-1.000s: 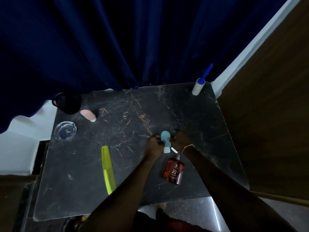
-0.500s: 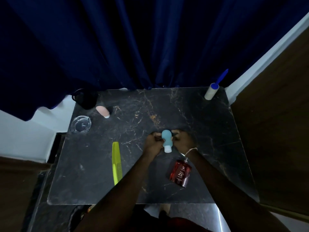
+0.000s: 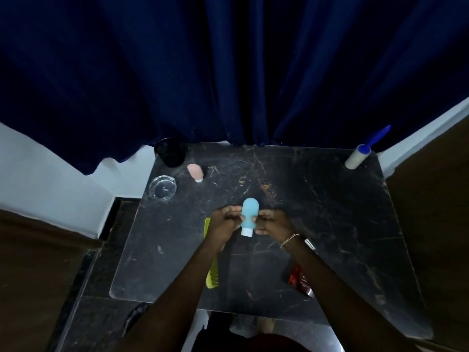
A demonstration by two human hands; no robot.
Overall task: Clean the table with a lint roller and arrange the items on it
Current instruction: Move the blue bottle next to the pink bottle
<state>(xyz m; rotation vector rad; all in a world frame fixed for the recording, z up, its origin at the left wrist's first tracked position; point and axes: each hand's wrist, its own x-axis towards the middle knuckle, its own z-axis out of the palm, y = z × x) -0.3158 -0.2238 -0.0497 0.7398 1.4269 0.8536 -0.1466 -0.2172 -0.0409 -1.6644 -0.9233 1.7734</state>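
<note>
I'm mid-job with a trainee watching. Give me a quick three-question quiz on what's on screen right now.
1. True or false: the lint roller sits at the far right corner of the table, in neither hand.
2. What do the left hand and right hand hold between them? A) yellow-green comb B) light blue bottle C) glass ashtray
3. Fill in: the bottle's white cap points ___ the person.

Key: 1 true; 2 B; 3 toward.

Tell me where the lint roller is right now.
In the head view, the lint roller sits at the far right corner of the table, its blue handle pointing toward the curtain.
</note>
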